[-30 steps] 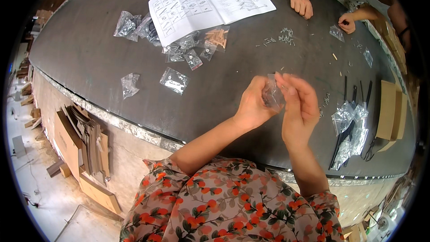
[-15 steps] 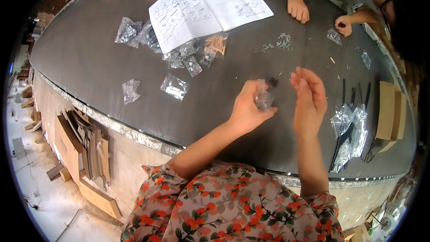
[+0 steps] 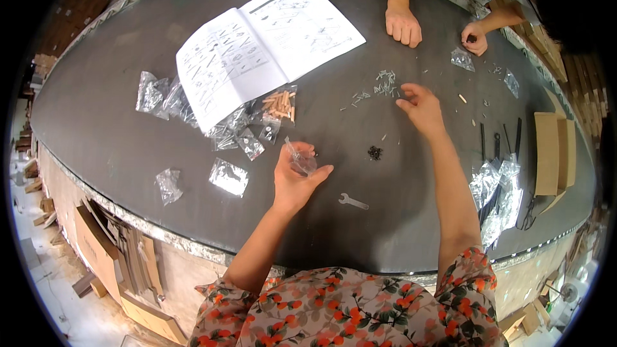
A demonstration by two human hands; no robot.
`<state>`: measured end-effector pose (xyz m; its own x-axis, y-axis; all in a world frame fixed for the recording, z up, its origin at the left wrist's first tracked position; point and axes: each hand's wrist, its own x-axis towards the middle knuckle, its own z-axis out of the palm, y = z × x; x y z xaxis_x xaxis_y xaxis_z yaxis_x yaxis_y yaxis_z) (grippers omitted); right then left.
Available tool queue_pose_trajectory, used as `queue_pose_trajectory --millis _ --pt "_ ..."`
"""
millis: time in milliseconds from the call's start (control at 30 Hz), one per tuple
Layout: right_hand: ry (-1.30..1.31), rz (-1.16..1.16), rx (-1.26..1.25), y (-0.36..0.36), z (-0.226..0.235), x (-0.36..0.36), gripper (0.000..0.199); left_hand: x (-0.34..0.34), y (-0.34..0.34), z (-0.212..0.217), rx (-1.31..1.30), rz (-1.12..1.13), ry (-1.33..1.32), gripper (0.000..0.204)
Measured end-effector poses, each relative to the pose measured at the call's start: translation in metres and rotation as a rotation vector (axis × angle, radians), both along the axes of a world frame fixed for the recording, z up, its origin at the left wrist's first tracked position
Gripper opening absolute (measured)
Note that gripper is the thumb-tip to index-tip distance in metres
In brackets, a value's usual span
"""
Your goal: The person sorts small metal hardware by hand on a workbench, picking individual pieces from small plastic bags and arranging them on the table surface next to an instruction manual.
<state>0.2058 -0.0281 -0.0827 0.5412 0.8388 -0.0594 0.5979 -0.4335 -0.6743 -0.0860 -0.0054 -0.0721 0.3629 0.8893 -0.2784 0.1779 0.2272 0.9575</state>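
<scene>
My left hand (image 3: 294,178) has its fingers closed around a crumpled clear plastic bag (image 3: 299,159). Over the dark tabletop my right hand (image 3: 421,106) reaches out, fingers bent and apart, just beside a loose pile of silver screws (image 3: 385,83); nothing shows in its grasp. Between my two hands lies a small heap of dark fasteners (image 3: 375,153). A flat open-ended wrench (image 3: 353,202) rests on the table nearer to me.
An open instruction booklet (image 3: 270,45) partly covers several hardware bags, one with wooden dowels (image 3: 279,104). Flat plastic bags (image 3: 229,177) lie at left. At right are wrapped black rods (image 3: 498,186) and a cardboard box (image 3: 554,154). Across the table, another person's fist (image 3: 403,27) rests.
My left hand has moved left with the bag, away from the dark fasteners. My right hand has reached forward to the screws. The wrench now shows on the table.
</scene>
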Motion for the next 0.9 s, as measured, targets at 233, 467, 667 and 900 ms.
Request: queue_pose_trajectory --millis 233,467,667,900 --pt "-0.039 0.033 -0.025 0.011 0.003 -0.01 0.031 0.025 0.015 -0.027 0.255 -0.018 -0.057 0.049" --pt "-0.109 0.097 0.109 0.004 -0.003 -0.008 0.011 0.032 0.017 -0.049 0.422 -0.07 -0.129 0.049" --pt "-0.005 0.118 0.068 -0.011 0.001 -0.012 0.013 0.033 0.019 -0.051 0.478 -0.054 -0.139 0.047" --pt "0.05 0.12 0.042 0.017 0.007 0.003 0.02 0.033 0.018 -0.051 0.534 -0.059 -0.091 0.047"
